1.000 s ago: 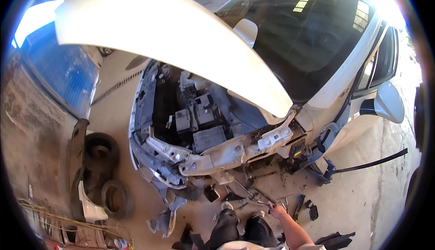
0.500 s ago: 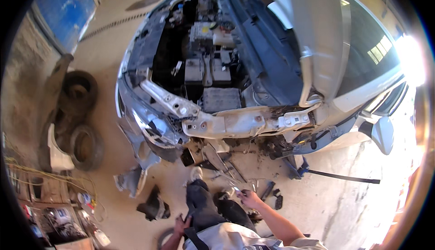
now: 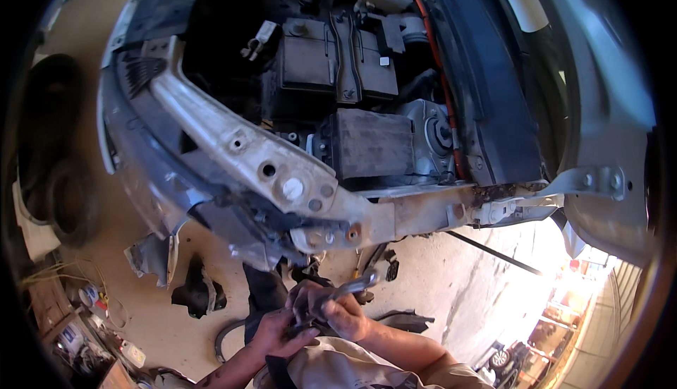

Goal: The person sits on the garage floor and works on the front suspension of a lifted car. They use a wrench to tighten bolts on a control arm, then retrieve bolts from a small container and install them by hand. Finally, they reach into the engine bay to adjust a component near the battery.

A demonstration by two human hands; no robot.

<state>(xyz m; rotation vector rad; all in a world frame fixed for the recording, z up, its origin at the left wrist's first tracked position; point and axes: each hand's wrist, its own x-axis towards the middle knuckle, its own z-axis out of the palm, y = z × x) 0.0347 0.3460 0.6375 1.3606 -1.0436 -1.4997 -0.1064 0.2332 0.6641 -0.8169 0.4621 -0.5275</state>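
My right hand [image 3: 344, 318] is closed around a shiny metal hand tool [image 3: 356, 284], which points up and to the right with a rounded end. Whether it is a ratchet or a wrench I cannot make out. My left hand [image 3: 281, 334] is held against the right one in front of my body, its fingers curled in. Between the two hands something dark shows, too hidden to name. Just beyond them runs the bare metal fender edge [image 3: 381, 221] of a car whose engine bay stands open, with a battery [image 3: 307, 61] and a black ribbed box [image 3: 375, 142] inside.
The raised hood [image 3: 613, 135] rises on the right. On the floor lie a grey broken panel [image 3: 156, 260], a black plastic piece [image 3: 196, 287] and a dark curved part [image 3: 405, 320]. Tyres [image 3: 70, 202] and a cluttered wooden shelf [image 3: 56, 322] stand at left. A dark bar [image 3: 493, 253] slants beyond the fender.
I am closer to the car, and the engine bay fills more of the view. My left hand has come up from my leg to meet the right hand, which still holds the tool.
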